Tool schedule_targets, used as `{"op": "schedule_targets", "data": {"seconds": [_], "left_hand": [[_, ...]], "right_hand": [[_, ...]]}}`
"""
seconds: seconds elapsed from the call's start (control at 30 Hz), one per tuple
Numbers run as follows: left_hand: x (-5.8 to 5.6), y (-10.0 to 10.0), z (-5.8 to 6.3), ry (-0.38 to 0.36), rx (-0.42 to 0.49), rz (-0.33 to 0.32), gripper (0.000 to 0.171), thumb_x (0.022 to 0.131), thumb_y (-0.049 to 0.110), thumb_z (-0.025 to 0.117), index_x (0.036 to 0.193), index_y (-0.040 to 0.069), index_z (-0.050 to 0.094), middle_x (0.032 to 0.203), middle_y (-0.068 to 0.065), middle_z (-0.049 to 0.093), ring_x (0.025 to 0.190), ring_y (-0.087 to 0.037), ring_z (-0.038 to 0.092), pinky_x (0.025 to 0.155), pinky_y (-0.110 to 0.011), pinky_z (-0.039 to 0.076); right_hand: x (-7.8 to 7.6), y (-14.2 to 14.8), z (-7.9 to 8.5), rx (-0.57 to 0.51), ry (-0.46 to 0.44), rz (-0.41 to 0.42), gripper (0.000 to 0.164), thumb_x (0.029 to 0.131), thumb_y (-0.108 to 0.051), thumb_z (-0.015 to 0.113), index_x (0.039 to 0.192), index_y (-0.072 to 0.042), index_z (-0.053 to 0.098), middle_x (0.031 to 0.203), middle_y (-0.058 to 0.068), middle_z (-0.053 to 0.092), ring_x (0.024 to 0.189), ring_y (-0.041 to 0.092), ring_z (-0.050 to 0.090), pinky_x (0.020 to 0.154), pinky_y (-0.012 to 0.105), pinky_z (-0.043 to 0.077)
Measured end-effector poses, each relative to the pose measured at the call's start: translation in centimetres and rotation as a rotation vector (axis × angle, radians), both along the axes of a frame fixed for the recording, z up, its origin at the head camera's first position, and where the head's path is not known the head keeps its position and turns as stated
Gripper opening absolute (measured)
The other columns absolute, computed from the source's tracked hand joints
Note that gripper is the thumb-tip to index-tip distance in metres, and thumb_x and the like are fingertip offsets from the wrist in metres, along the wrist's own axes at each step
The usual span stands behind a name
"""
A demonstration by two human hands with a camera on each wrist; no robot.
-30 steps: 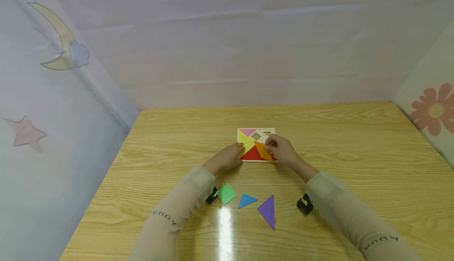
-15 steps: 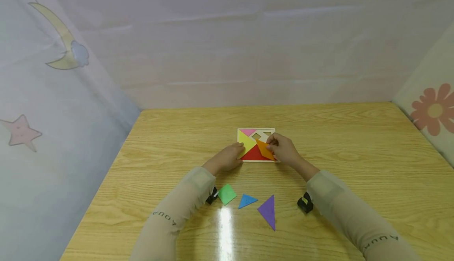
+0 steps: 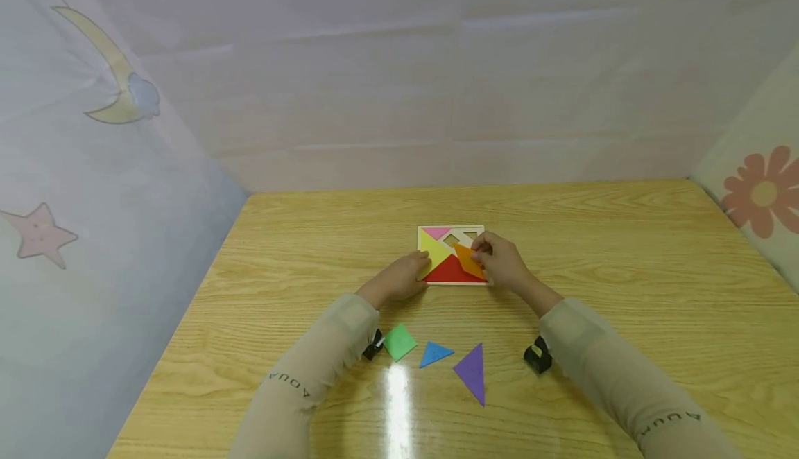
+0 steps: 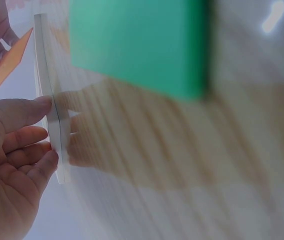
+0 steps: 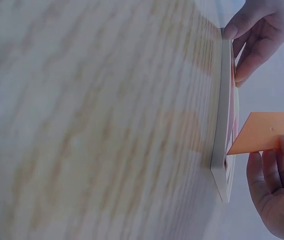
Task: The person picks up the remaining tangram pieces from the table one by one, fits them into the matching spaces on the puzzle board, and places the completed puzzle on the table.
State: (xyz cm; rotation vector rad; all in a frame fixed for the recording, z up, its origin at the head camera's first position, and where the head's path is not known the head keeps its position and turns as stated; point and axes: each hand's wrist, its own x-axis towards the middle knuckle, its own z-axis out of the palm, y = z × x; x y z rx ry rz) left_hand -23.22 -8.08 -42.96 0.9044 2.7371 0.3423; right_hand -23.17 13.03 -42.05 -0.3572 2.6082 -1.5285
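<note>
A flat tangram puzzle board (image 3: 452, 283) lies on the table with a yellow triangle (image 3: 432, 252), a red triangle (image 3: 451, 271) and a pink piece (image 3: 435, 232) set in it. Shaped cutouts show in its upper right part. My left hand (image 3: 401, 280) grips the board at its left edge, thumb at the front corner and fingers over the yellow triangle. Between thumb and fingers, my right hand (image 3: 504, 265) pinches an orange parallelogram piece (image 3: 467, 261). The right wrist view has this orange piece (image 5: 264, 131) tilted up, its pointed corner right at the board's face.
Nearer the body lie a green square (image 3: 399, 342), a blue triangle (image 3: 435, 353) and a purple triangle (image 3: 472, 374) on the wooden table (image 3: 299, 237). Black wrist cameras (image 3: 537, 356) sit under both sleeves. A fabric backdrop (image 3: 399, 98) stands behind the table.
My right hand has shifted slightly right and up with the orange parallelogram, uncovering more of the red triangle. The left hand and the loose pieces have stayed in place.
</note>
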Motion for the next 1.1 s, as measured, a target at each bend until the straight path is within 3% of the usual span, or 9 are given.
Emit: {"op": "schedule_targets", "data": {"seconds": [0.7,1.1], "left_hand": [[0.24,-0.03,0.32,0.029,0.013,-0.02,0.041,0.084,0.012,0.054,0.12,-0.005,0.045,0.129,-0.02,0.036,0.121,-0.03,0.031,0.101,-0.031,0.023],[0.19,0.02,0.23,0.022,0.001,-0.019,0.041,0.084,0.013,0.054,0.12,-0.004,0.044,0.13,-0.019,0.036,0.121,-0.03,0.031,0.101,-0.031,0.024]], "right_hand": [[-0.05,0.42,-0.05,0.011,0.014,-0.017,0.004,0.085,0.002,0.05,0.088,0.004,0.051,0.082,0.013,0.051,0.074,0.024,0.053,0.061,0.025,0.049],[-0.18,0.45,-0.36,0.017,0.002,-0.022,0.006,0.084,0.002,0.05,0.09,0.005,0.05,0.084,0.014,0.052,0.076,0.024,0.053,0.064,0.03,0.05]]}}
